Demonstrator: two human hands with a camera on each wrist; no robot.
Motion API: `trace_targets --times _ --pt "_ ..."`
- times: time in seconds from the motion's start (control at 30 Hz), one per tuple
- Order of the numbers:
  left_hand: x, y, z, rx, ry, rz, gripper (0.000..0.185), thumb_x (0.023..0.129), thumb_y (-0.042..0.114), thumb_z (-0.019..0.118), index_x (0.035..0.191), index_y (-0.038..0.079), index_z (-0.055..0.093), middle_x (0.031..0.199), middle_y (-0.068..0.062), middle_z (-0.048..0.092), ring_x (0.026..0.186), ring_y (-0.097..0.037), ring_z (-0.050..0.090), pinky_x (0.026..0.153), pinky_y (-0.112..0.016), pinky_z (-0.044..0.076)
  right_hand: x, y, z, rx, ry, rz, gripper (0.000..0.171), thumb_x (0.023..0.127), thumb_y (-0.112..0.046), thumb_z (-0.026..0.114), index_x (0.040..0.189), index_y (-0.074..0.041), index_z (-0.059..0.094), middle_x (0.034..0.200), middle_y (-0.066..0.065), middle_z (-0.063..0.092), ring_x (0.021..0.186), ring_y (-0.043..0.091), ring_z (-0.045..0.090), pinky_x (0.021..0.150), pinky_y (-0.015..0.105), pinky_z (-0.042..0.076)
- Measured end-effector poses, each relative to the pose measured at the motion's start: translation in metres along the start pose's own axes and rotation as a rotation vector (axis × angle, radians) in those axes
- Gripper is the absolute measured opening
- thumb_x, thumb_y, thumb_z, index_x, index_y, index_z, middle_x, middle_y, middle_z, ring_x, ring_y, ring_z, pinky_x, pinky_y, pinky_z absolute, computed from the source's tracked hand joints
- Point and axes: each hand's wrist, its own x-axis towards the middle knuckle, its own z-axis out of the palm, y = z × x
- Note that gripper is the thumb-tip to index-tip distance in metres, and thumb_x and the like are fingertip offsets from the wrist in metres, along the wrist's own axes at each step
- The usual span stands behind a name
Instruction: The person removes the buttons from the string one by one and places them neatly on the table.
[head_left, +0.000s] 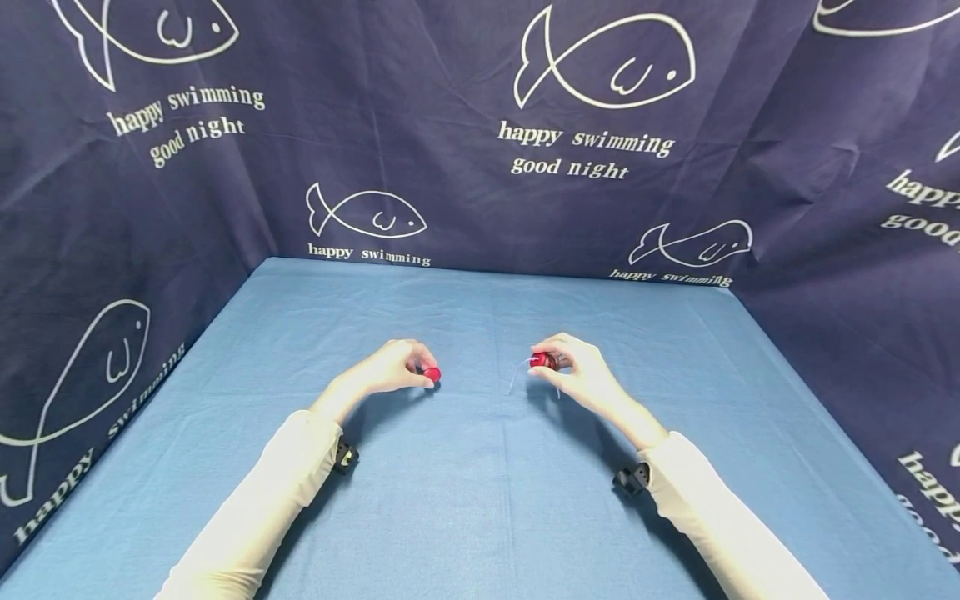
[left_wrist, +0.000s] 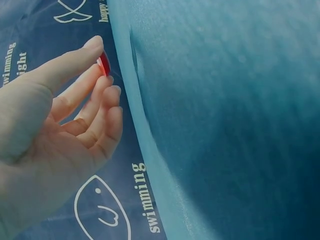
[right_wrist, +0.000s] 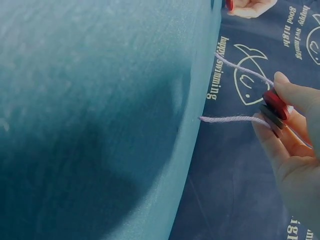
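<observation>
My left hand (head_left: 390,367) pinches a small red disc (head_left: 431,374) above the blue desk (head_left: 480,500); my right hand (head_left: 577,371) pinches the red spool (head_left: 542,361), directly across, both level. The spool's axis points toward the disc. Only the right wrist view shows the pale string (right_wrist: 235,119) trailing in two strands.

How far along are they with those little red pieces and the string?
The two pieces look already apart: the left hand pinches one red disc, while the right hand pinches the red stack with white string trailing loose. What remains can't be judged.
</observation>
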Motion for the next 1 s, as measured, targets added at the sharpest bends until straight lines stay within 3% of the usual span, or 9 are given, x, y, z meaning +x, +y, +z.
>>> trace_targets --times 0.27,0.57,1.0 --pt "0.0003 -0.0036 0.0012 0.024 -0.013 -0.007 0.023 0.073 0.016 0.079 0.091 0.006 0.067 0.083 -0.002 0.065 0.070 -0.007 0.057 0.067 -0.023 0.047 -0.0021 0.0009 0.0006 -0.009 -0.009 0.014 0.027 0.072 -0.008 0.079 0.098 -0.004 0.070 0.091 0.006 0.067 0.075 0.009 0.059 0.069 0.023 0.054" --pt "-0.0006 -0.0038 0.0022 0.022 -0.080 -0.025 0.022 0.071 0.014 0.080 0.086 0.006 0.067 0.078 0.000 0.066 0.068 -0.005 0.057 0.068 -0.021 0.048 -0.0030 0.0019 0.0011 0.018 -0.019 0.011 0.028 0.072 -0.009 0.080 0.098 -0.005 0.070 0.092 0.006 0.067 0.076 0.014 0.060 0.068 0.026 0.054" --pt "-0.0031 -0.0029 0.0008 0.049 -0.088 -0.020 0.025 0.070 0.013 0.081 0.088 0.004 0.066 0.079 -0.003 0.066 0.072 -0.008 0.058 0.070 -0.023 0.047 -0.0032 0.0019 -0.0004 0.010 -0.020 0.009 0.030 0.071 -0.011 0.081 0.099 -0.006 0.070 0.092 0.005 0.067 0.076 0.012 0.059 0.069 0.025 0.054"
